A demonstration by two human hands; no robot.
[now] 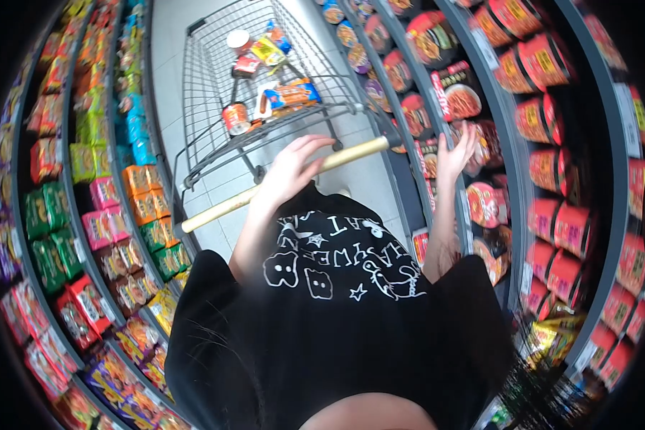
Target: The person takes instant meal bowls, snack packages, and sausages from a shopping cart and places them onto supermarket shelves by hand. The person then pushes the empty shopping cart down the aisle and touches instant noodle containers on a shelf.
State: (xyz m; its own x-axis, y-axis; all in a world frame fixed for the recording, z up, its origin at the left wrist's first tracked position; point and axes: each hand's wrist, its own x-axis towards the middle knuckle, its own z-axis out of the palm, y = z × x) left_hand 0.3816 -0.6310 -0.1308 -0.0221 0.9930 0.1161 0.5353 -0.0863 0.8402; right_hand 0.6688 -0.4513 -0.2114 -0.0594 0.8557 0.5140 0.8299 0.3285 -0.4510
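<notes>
My left hand (pixel 292 170) lies across the pale yellow handle (pixel 218 209) of a wire shopping cart (pixel 193 89). Its fingers stretch beyond the bar and are not wrapped round it. To the right, my right hand (pixel 456 153) is raised with fingers apart, in front of shelved instant noodle bowls (pixel 460 100). Nothing shows in its palm; whether the fingertips touch a package, I cannot tell. Inside the cart lie a red and white cup (pixel 235 119), an orange and blue package (pixel 292 94), a yellow packet (pixel 268 51) and a white-lidded tub (pixel 238 39).
Shelves of colourful packets (pixel 93 154) line the left side of the aisle. Red tubs and bowls (pixel 545 64) fill the tiers on the right. Pale floor tiles (pixel 226 236) show beneath the cart. My black printed shirt (pixel 337 337) takes up the lower middle.
</notes>
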